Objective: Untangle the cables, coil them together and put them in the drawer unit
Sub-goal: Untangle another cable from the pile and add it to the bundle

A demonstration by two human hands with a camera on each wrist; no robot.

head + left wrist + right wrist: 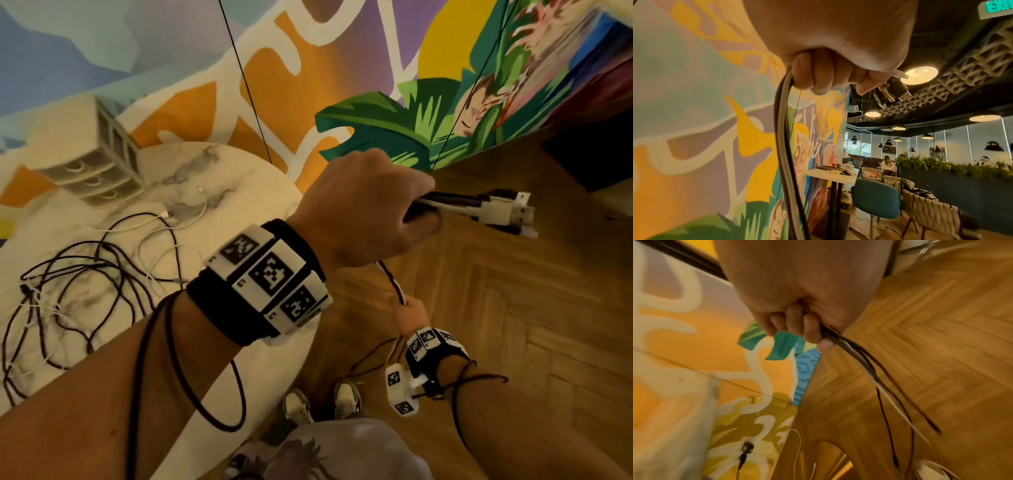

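My raised left hand (370, 212) grips a bundle of black and white cables, and their USB plug ends (503, 212) stick out to the right of the fist. The left wrist view shows the left hand (828, 73) curled round the cables, the plugs (892, 92) beyond the fingers and the strands (785, 146) hanging down. Lower down, my right hand (412, 313) holds the same cables (392, 281), stretched between the two hands. In the right wrist view the right hand (797, 324) grips several strands (859, 363). More cable (102, 274) lies tangled on the table. The white drawer unit (102, 164) stands at the table's back left.
The round marble table (239, 171) is at my left, in front of a painted wall (308, 68). To the right is a herringbone wood floor (513, 308), with my shoes (346, 397) below. A black loop of cable hangs over my left forearm (212, 394).
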